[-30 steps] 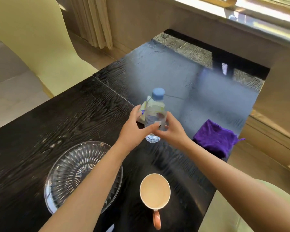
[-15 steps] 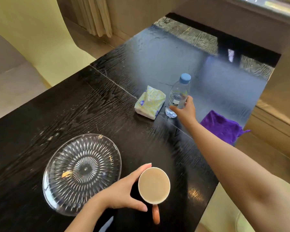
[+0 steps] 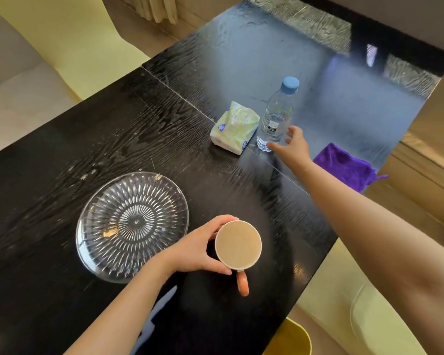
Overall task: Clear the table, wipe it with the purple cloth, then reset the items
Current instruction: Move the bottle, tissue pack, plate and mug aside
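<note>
Head view: left hand [image 3: 198, 249] curls round the cup [image 3: 238, 244] wall, handle toward the person, probably to shift it. Right hand [image 3: 292, 147] has its fingers spread, holding nothing, by the upright bottle [image 3: 276, 119]; contact unclear. Cloth [image 3: 344, 165] lies bunched at the table [image 3: 164, 139] right edge, corner overhanging. Cup contents unreadable

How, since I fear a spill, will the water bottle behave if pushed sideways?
The water bottle stands tall on a narrow base, so a high push would probably tip it. Round-bodied, it would likely roll then. Its blue cap looks on, so spilling seems unlikely.
</note>
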`<state>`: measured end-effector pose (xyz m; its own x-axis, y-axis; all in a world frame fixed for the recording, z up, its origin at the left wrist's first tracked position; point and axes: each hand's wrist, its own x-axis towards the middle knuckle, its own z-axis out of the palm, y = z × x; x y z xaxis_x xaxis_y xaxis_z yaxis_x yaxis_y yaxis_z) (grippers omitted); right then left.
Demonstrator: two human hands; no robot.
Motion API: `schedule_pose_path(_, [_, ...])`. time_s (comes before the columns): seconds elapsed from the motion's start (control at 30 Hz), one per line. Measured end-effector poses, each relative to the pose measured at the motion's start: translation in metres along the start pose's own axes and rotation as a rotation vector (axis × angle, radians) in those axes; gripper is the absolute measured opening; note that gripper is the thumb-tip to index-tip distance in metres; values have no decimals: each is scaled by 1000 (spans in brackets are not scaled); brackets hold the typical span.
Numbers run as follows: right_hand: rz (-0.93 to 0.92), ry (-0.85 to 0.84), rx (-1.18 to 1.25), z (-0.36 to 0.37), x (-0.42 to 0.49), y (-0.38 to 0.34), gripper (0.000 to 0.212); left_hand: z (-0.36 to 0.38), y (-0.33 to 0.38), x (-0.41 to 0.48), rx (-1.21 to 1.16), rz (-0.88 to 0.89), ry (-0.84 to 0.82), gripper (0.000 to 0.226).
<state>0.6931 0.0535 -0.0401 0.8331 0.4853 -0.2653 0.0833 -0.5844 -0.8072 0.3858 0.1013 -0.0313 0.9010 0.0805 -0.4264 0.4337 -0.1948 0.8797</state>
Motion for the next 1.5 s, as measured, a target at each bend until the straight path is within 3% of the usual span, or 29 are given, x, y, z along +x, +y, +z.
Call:
schedule_pose_path(0.13, [-49, -60, -137, -15, -28, -4, 75, 4, 2, -1, -19, 6, 32, 91])
schedule_pose_path(0.27, [-141, -260, -277, -31, -81, -14, 53, 9, 9, -2, -42, 27, 126, 90])
schedule_pose_path(0.37, [-223, -462, -467, -40, -133, -20, 32, 13, 20, -5, -107, 45, 280, 90])
schedule_pose_path(0.53, [-281, -604, -518, -49, -199, -26, 38, 19, 42, -10, -269, 52, 585, 89])
schedule_pose_path(0.7, [-243, -570, -310, -46, -216, -29, 27, 19, 58, -19, -279, 54, 680, 90])
schedule_pose_path(0.83, [-228, -523, -189, -43, -223, -24, 24, 8, 56, -34, -292, 68, 549, 89])
schedule_pose_path(0.9, [-235, -484, -164, -44, -223, -21, 23, -8, 42, -45, -203, -5, 603, 85])
schedule_pose_path(1.07, [-206, -418, -118, -56, -214, -13, 23, -57, -33, -97, 29, -560, 1221, 57])
schedule_pose_path(1.13, [-208, -398, -132, -59, -212, -9, 23, -70, -61, -114, 25, -801, 1246, 58])
schedule_pose_path(1.23, [-208, -359, -139, -61, -210, -4, 24, -78, -93, -127, -98, -1060, 1145, 64])
schedule_pose_path(1.3, [-200, -342, -140, -61, -210, -2, 24, -80, -103, -128, -185, -1074, 1118, 49])
schedule_pose_path(1.37, [-189, -338, -134, -60, -210, 0, 24, -78, -107, -126, -336, -981, 1107, 33])
schedule_pose_path(1.5, [-185, -336, -145, -57, -212, 0, 21, -73, -101, -123, -699, -786, 1108, 31])
